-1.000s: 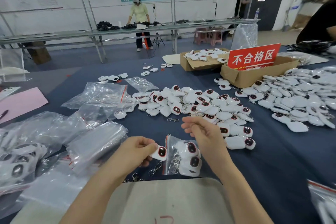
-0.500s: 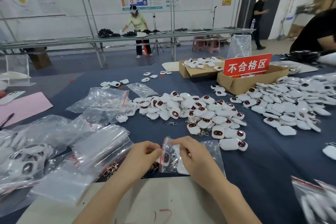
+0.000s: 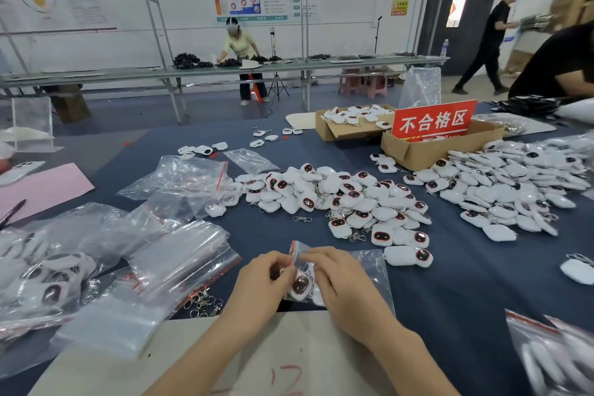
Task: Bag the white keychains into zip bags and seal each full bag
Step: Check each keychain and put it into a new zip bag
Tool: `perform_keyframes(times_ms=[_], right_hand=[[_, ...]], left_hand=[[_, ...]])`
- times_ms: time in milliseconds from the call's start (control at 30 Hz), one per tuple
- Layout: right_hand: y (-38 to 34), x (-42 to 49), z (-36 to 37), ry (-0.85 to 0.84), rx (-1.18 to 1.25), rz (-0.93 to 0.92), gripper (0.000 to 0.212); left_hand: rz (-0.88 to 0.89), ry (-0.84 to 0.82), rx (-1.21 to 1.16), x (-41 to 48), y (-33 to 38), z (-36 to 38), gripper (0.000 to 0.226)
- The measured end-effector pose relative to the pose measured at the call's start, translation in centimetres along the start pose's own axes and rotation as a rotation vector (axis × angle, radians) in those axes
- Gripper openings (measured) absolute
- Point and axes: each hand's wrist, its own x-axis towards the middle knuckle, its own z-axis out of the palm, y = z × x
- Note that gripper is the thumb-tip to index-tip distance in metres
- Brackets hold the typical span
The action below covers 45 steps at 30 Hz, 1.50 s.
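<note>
At lower centre, pinching the mouth of a clear zip bag (image 3: 369,268) with left hand (image 3: 257,283) and right hand (image 3: 342,283), fingers curled on the plastic. Inside it, white keychains (image 3: 300,287); above, mid-frame, the loose pile (image 3: 337,199).

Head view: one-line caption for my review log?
Left hand and right hand pinch a zip bag holding white keychains.

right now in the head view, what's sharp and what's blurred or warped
Head view: left hand, right hand and the pinched zip bag are sharp; filled bags at bottom right smear; the wide lens tilts frame posts over the far bench; glare streaks the empty bags.
</note>
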Motion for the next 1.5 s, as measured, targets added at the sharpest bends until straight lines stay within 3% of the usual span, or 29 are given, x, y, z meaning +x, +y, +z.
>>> perform_keyframes(times_ms=[267,467,700,867,1067,1267,1500], right_hand=[[0.4,0.3,-0.9,-0.049,-0.022,0.059,0.034],[0.6,0.5,-1.5,-0.09,-0.009,0.116,0.034],[0.5,0.7,-2.2,-0.123,-0.015,0.156,0.032],[0.8,2.5,-2.8,0.019,0.202,0.297,0.031],[1.8,6.2,-2.0,0.13,0.341,0.469,0.033],[3.8,7.8,-0.6,0.234,0.454,0.54,0.033],[5.6,7.8,-0.7,0.303,0.668,0.607,0.034]], left_hand=[[0.008,0.025,0.026,0.5,-0.2,0.1,0.016],[-0.087,-0.064,0.117,1.3,0.5,-0.4,0.013],[-0.05,-0.152,0.303,1.4,0.7,-1.1,0.021],[-0.036,-0.188,0.315,2.9,0.3,-3.1,0.041],[-0.031,-0.117,0.241,7.2,-0.2,-2.3,0.015],[-0.052,-0.006,0.198,12.6,1.1,2.1,0.022],[-0.098,0.125,0.407,16.4,1.7,5.1,0.034]])
